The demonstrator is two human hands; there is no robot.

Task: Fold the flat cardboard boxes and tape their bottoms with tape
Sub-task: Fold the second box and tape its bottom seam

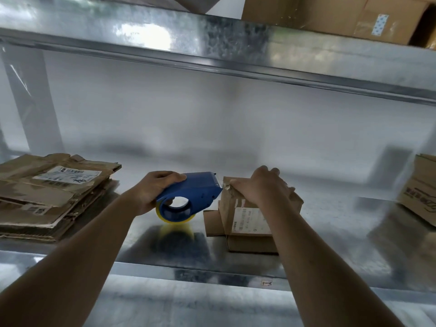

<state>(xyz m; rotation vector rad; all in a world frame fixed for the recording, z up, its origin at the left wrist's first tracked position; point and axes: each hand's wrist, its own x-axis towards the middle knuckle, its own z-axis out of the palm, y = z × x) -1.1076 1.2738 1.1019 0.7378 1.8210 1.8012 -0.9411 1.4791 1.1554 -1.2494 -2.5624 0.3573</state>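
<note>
My left hand (153, 190) is wrapped around the back of the blue tape dispenser (188, 197), fingers curled over its top, with the yellow tape roll (175, 219) hanging under it just off the metal shelf (165, 246). My right hand (264, 187) lies over the top of the small folded cardboard box (250, 215), fingers curled down over its far edge to pin the flaps shut, and the dispenser's cutting end meets the box's upper left corner right beside my thumb. The risk I see is the blade end sitting so close to that thumb: if I pull hard, it could nick me or skip off the corner. The box is small and light, and one loose flap (212, 224) sticks out low on its left, so I judge it could slide or tip on the slick shelf and leave the tape crooked or wrinkled. Further out, the stack of flat cardboard boxes (52, 197) waits at my left, another box (420, 199) stands at the right edge, and more cartons (330, 15) sit on the shelf above.
</note>
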